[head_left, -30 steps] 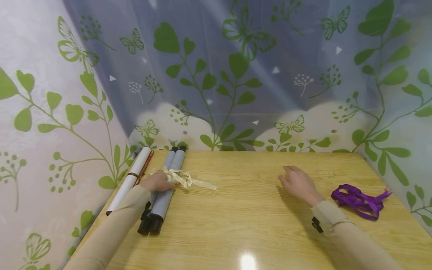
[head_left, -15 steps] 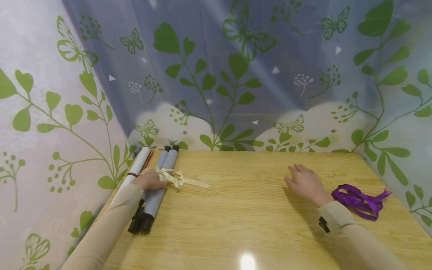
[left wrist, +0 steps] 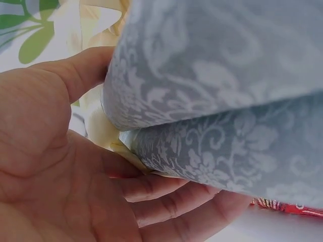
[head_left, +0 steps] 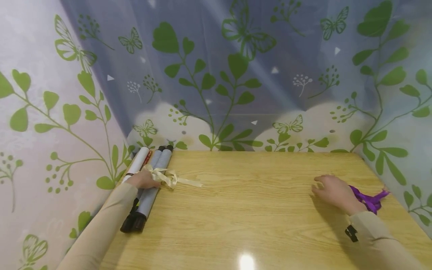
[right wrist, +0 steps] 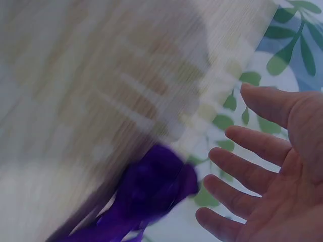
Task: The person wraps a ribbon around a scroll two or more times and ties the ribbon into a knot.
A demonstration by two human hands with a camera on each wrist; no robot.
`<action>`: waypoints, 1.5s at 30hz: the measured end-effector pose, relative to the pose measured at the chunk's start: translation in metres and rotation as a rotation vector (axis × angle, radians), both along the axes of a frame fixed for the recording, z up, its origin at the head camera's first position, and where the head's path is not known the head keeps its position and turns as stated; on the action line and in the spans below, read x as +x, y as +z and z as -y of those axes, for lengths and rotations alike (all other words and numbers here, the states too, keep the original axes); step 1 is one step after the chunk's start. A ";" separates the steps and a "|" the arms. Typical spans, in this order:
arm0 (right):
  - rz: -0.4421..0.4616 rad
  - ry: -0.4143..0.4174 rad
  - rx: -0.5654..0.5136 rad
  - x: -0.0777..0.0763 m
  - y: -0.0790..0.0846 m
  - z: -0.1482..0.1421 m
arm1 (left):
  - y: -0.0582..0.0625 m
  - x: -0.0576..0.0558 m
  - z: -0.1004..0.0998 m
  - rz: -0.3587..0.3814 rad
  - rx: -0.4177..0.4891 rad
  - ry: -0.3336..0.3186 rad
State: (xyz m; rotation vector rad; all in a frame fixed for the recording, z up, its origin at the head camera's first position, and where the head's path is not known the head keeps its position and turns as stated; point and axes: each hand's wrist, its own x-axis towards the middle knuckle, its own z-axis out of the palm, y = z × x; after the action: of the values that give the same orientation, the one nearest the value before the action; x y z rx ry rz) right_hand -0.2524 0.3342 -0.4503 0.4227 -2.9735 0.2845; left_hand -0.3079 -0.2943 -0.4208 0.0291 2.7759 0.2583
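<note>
Two rolled grey scrolls [head_left: 147, 200] with black end knobs lie side by side at the left of the table, tied together with a cream ribbon [head_left: 171, 179]. My left hand [head_left: 144, 180] grips the pair at the ribbon. In the left wrist view, the thumb is on one side of the patterned rolls [left wrist: 212, 70] and the fingers [left wrist: 171, 206] curl under the other. On the right, my right hand [head_left: 337, 193] is held over the table with fingers spread, holding nothing. It partly hides a heap of purple ribbon [head_left: 371, 202], which also shows in the right wrist view.
Along the table's left edge lies a white roll [head_left: 139, 159] with a dark band, and a red cord [head_left: 147, 157] sits between it and the grey scrolls. Printed curtains [head_left: 209, 67] enclose the wooden table [head_left: 243, 210] at the back and sides.
My left hand has slid the tied grey scrolls left, close against the white roll. My right hand has moved right, from the middle-right of the table to over the purple ribbon.
</note>
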 end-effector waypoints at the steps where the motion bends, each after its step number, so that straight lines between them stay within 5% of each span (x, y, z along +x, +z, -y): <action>1: -0.010 0.010 0.007 0.002 0.000 -0.005 | 0.000 0.000 0.001 0.002 0.011 0.008; 5: -0.011 0.033 0.031 0.010 0.000 -0.024 | 0.002 0.001 0.004 -0.007 0.037 0.006; 11: 0.065 0.017 0.038 0.016 -0.004 -0.045 | 0.007 0.005 0.001 -0.141 -0.002 -0.015; 21: 0.118 -0.022 0.040 0.021 -0.004 -0.061 | 0.011 0.009 -0.019 -0.221 -0.074 0.123; 34: 0.096 -0.004 -0.010 0.018 -0.008 -0.063 | 0.005 0.010 -0.047 -0.388 -0.144 0.038; 45: 0.086 0.011 -0.035 0.021 -0.010 -0.065 | -0.007 0.008 -0.082 -0.427 -0.137 -0.030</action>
State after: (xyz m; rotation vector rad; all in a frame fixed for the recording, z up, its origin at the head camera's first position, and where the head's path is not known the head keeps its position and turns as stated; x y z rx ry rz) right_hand -0.2315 0.3988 -0.4599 0.4344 -3.0453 0.3641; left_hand -0.3001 -0.2122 -0.4281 0.1032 3.2074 0.0556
